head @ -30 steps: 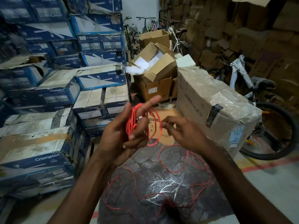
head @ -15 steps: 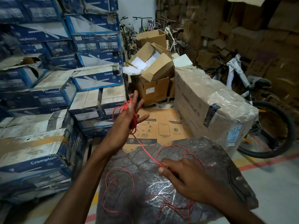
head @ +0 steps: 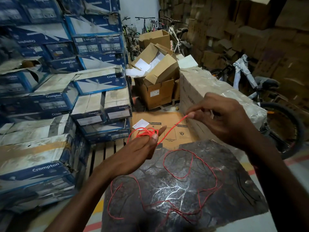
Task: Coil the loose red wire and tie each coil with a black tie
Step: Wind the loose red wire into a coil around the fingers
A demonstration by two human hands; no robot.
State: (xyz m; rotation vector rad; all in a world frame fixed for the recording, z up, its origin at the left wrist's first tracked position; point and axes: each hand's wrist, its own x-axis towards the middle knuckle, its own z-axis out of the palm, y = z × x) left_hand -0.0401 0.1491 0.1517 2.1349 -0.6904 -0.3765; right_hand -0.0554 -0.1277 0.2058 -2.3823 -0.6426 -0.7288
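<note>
My left hand [head: 138,151] holds a small coil of red wire [head: 145,132] looped around its fingers, above the far edge of a dark mat [head: 234,195]. From the coil a taut strand runs up and right to my right hand [head: 222,118], which pinches it between thumb and forefinger. The rest of the loose red wire [head: 192,164] lies in tangled loops across the mat below both hands. A thin black strand, perhaps a tie [head: 247,191], lies near the mat's right edge.
Stacked blue and white Crompton boxes [head: 50,101] fill the left. A flat brown carton [head: 172,131] lies beyond the mat. A plastic-wrapped large box [head: 209,86] stands at right, with a bicycle [head: 267,101] behind it. Open cardboard boxes [head: 157,77] sit at the back.
My right hand rose from the mat, drawing a strand of wire up and right until taut. My left hand with the coil dropped slightly and turned flatter.
</note>
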